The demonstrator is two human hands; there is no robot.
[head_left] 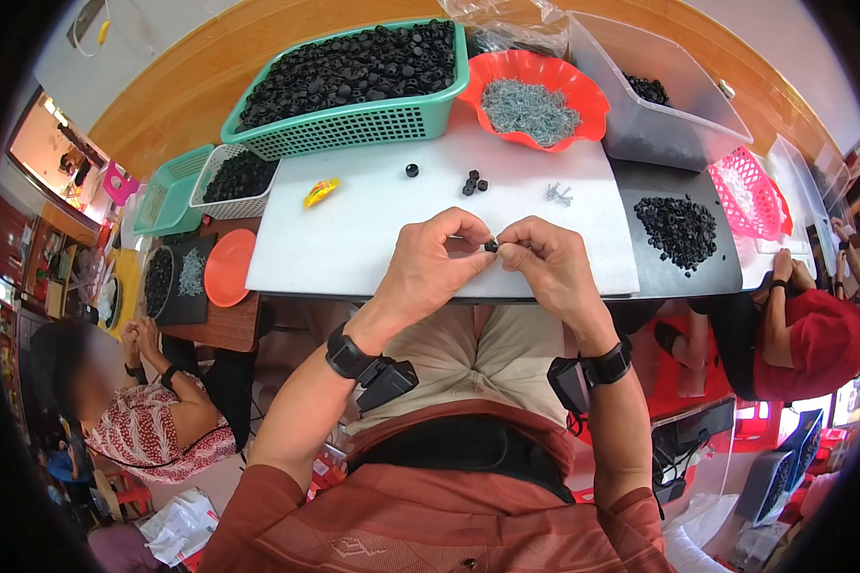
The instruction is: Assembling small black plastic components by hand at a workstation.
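Observation:
Over the front part of a white foam sheet (354, 244), my two hands meet fingertip to fingertip. My left hand (428, 256) pinches a small black plastic part (491, 246) between thumb and forefinger. My right hand (552, 263) is closed in a pinch against that part; whatever its fingertips hold is too small to make out. Farther back on the sheet lie a little group of black plastic pieces (474, 184), a single round black piece (412, 171) and a few loose silver screws (559, 195).
A green basket (354, 134) heaped with black pieces, a red bowl (583, 100) of screws and a clear bin (659, 134) line the back. Black pieces (678, 232) lie on a dark board at right. A yellow packet (322, 192) lies left. People sit at both sides.

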